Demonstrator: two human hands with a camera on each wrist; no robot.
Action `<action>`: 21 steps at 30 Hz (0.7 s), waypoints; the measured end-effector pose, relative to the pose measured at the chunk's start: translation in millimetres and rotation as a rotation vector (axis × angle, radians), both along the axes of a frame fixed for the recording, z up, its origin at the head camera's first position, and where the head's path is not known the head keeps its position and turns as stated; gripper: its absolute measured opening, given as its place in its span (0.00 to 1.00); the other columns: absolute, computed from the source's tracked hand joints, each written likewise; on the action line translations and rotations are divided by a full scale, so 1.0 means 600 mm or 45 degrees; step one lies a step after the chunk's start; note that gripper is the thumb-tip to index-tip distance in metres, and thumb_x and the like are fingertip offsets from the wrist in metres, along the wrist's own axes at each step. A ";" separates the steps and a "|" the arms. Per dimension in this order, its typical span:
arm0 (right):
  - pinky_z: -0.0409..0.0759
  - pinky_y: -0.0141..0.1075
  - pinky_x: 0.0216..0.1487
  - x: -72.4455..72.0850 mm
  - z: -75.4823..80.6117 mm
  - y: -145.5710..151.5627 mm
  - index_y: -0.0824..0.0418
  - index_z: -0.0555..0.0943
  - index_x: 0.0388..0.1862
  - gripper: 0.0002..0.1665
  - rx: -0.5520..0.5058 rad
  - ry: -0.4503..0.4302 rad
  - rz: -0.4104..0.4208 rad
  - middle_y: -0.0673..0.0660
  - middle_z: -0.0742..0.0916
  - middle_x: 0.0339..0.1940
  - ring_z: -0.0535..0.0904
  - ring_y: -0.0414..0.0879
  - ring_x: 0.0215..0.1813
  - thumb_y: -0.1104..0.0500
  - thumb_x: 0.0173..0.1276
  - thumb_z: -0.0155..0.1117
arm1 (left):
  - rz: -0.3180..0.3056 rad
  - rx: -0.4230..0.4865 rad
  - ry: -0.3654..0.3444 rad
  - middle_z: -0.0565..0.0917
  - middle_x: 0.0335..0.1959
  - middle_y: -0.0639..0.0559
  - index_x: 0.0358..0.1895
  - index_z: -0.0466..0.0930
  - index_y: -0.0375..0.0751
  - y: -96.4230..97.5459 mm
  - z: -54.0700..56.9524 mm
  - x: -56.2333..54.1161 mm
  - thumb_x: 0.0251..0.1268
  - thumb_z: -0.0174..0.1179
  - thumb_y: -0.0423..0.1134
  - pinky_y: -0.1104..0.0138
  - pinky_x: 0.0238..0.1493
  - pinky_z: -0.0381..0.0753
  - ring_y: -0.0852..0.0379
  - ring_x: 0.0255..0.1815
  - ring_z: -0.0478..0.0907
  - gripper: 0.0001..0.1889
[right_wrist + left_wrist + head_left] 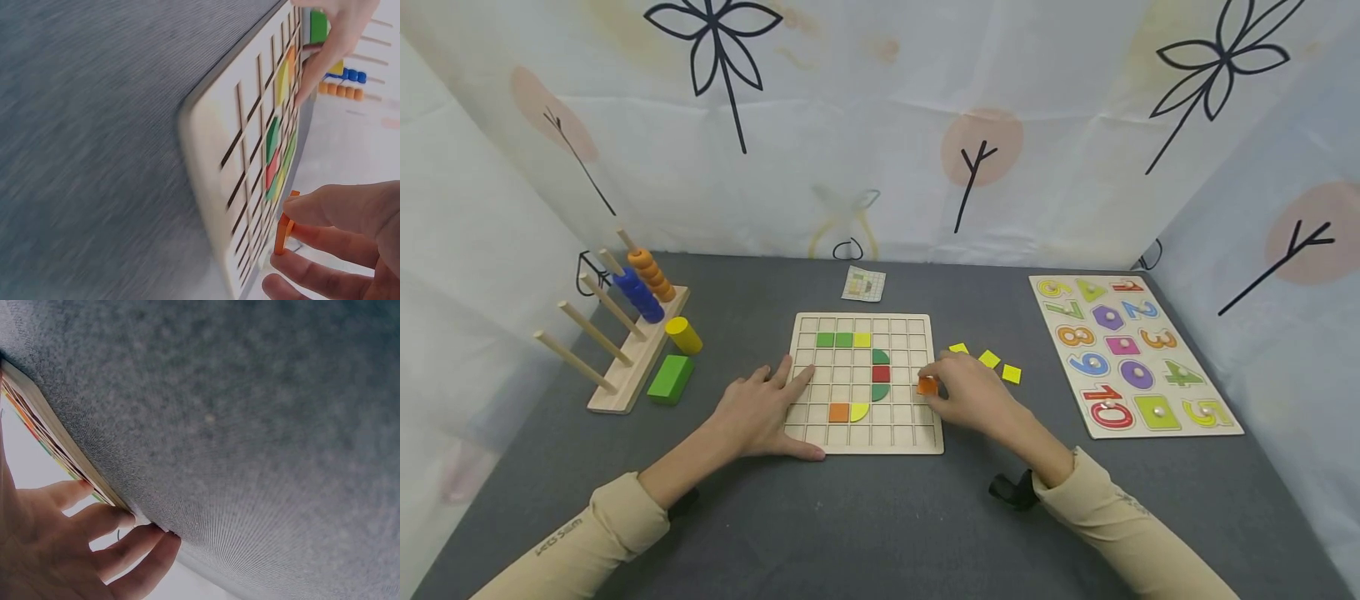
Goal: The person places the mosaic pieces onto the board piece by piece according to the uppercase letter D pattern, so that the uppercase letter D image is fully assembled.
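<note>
A wooden grid board [902, 437] lies on the table with green, yellow, red and orange tiles in some of its squares. My left hand [760, 412] rests spread on the board's left side, the thumb at its near edge; the left wrist view shows those fingers [147, 565] along the edge. My right hand [973, 392] pinches an orange tile [927, 386] over the board's right edge. Thumb and fingertips hold that tile [282, 234] tilted up off the board in the right wrist view. Beside the right hand lie yellow square tiles [1012, 374], one partly hidden behind it.
At the left stands a wooden peg rack [636, 350] with blue and orange beads. Near it are a yellow cylinder [684, 336] and a green block [671, 380]. A small printed card [863, 284] lies behind the board. A number puzzle board [1123, 425] lies at the right.
</note>
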State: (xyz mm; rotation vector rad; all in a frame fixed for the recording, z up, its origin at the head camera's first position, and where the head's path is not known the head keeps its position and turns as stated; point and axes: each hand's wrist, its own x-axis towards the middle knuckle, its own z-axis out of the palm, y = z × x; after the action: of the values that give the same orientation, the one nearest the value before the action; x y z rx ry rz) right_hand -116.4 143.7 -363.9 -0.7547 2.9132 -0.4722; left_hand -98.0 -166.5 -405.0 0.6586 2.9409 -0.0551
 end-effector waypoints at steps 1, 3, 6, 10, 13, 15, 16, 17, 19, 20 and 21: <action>0.72 0.31 0.30 0.000 0.001 -0.007 0.63 0.90 0.47 0.13 0.009 -0.005 -0.001 0.58 0.89 0.41 0.77 0.43 0.34 0.64 0.63 0.71 | 0.000 -0.001 -0.003 0.68 0.76 0.31 0.79 0.62 0.46 0.000 0.000 0.000 0.39 0.58 0.88 0.44 0.45 0.83 0.32 0.65 0.77 0.66; 0.72 0.31 0.30 0.000 0.003 -0.021 0.62 0.90 0.47 0.13 0.016 -0.016 0.003 0.57 0.89 0.40 0.77 0.43 0.34 0.63 0.63 0.72 | 0.001 -0.002 -0.008 0.68 0.76 0.31 0.79 0.62 0.46 0.000 0.000 0.000 0.39 0.58 0.88 0.44 0.46 0.83 0.32 0.65 0.77 0.66; 0.73 0.31 0.30 0.002 0.006 -0.040 0.61 0.90 0.49 0.14 0.001 -0.034 0.022 0.56 0.89 0.40 0.77 0.43 0.36 0.62 0.63 0.72 | 0.002 -0.005 -0.013 0.68 0.77 0.31 0.80 0.62 0.46 0.000 0.001 -0.001 0.39 0.58 0.88 0.43 0.47 0.83 0.32 0.65 0.76 0.66; 0.70 0.31 0.28 0.003 0.008 -0.065 0.60 0.90 0.49 0.14 -0.057 -0.043 0.082 0.54 0.87 0.37 0.74 0.42 0.34 0.63 0.65 0.71 | 0.004 -0.007 -0.011 0.68 0.76 0.31 0.79 0.62 0.46 0.000 0.001 -0.001 0.38 0.58 0.88 0.43 0.46 0.83 0.32 0.65 0.77 0.66; 0.70 0.31 0.27 0.003 0.007 -0.083 0.60 0.90 0.49 0.13 -0.095 -0.041 0.127 0.54 0.87 0.36 0.74 0.43 0.34 0.63 0.65 0.71 | 0.002 -0.009 -0.006 0.68 0.76 0.31 0.79 0.62 0.46 0.000 0.000 -0.002 0.38 0.57 0.88 0.43 0.46 0.83 0.32 0.65 0.77 0.66; 0.71 0.31 0.28 0.002 0.005 -0.096 0.61 0.90 0.49 0.14 -0.112 -0.041 0.152 0.54 0.87 0.37 0.76 0.43 0.35 0.64 0.65 0.70 | 0.000 -0.011 -0.001 0.68 0.76 0.31 0.79 0.63 0.46 0.000 0.000 -0.002 0.38 0.57 0.89 0.43 0.46 0.83 0.32 0.65 0.77 0.67; 0.72 0.31 0.29 0.002 0.004 -0.103 0.61 0.90 0.48 0.13 -0.112 -0.039 0.161 0.54 0.87 0.38 0.76 0.43 0.36 0.64 0.65 0.70 | 0.000 -0.012 0.001 0.69 0.76 0.31 0.79 0.63 0.46 0.000 0.000 -0.002 0.38 0.57 0.89 0.43 0.46 0.83 0.32 0.64 0.77 0.67; 0.72 0.31 0.30 0.002 0.003 -0.109 0.61 0.90 0.48 0.13 -0.115 -0.042 0.169 0.54 0.88 0.38 0.77 0.43 0.37 0.64 0.65 0.70 | 0.000 -0.013 0.004 0.69 0.76 0.31 0.79 0.63 0.47 0.000 0.000 -0.002 0.38 0.57 0.89 0.44 0.45 0.83 0.32 0.64 0.77 0.67; 0.73 0.31 0.29 0.003 0.001 -0.122 0.60 0.90 0.48 0.13 -0.107 -0.049 0.186 0.54 0.87 0.38 0.77 0.44 0.37 0.64 0.65 0.70 | -0.001 -0.018 0.009 0.69 0.75 0.31 0.79 0.63 0.47 0.000 0.000 -0.002 0.37 0.56 0.89 0.44 0.44 0.84 0.32 0.64 0.78 0.67; 0.72 0.31 0.29 0.003 0.000 -0.128 0.60 0.90 0.48 0.13 -0.103 -0.053 0.193 0.54 0.87 0.38 0.76 0.44 0.36 0.63 0.65 0.70 | -0.002 -0.019 0.012 0.69 0.75 0.31 0.79 0.63 0.47 -0.001 0.000 -0.002 0.37 0.56 0.89 0.45 0.43 0.84 0.32 0.63 0.78 0.67; 0.72 0.31 0.29 0.004 -0.001 -0.134 0.60 0.90 0.48 0.13 -0.095 -0.056 0.202 0.54 0.87 0.37 0.76 0.44 0.36 0.63 0.65 0.69 | -0.004 -0.020 0.015 0.69 0.75 0.31 0.79 0.63 0.47 -0.001 0.000 -0.002 0.37 0.56 0.90 0.45 0.43 0.84 0.32 0.63 0.78 0.67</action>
State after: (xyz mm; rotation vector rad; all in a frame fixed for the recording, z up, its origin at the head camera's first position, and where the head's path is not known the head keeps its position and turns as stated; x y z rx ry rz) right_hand -114.1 63.5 -364.7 -0.9629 2.7807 -0.5753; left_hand -99.3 -166.9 -405.2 0.6626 2.9475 -0.0823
